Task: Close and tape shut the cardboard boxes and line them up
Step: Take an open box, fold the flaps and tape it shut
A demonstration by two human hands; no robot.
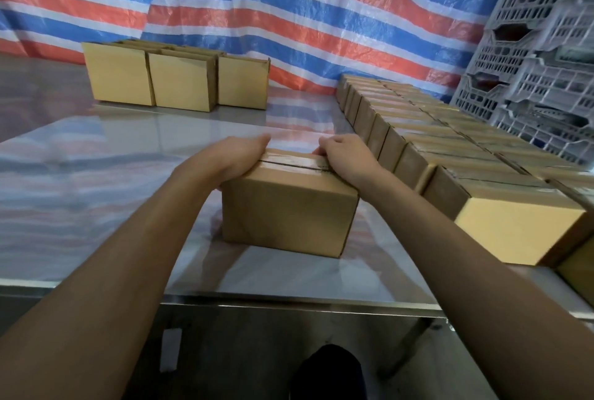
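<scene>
A closed cardboard box [289, 216] stands on the shiny table [112, 181] right in front of me. Clear tape [289, 162] runs along its top seam. My left hand [238, 155] lies over the box's left end, fingers stretched toward the far edge and thumb down at the near corner. My right hand [347, 155] sits on the right end with its fingers curled over the far right corner and its thumb on the tape. A long double row of taped boxes [450, 149] runs along the right side, close to the box under my hands.
Three untaped boxes [180, 81] stand side by side at the far left of the table. Grey plastic crates [540, 62] are stacked at the right behind the row. A striped tarp [289, 14] hangs behind the table. The table's front edge [289, 301] is near me.
</scene>
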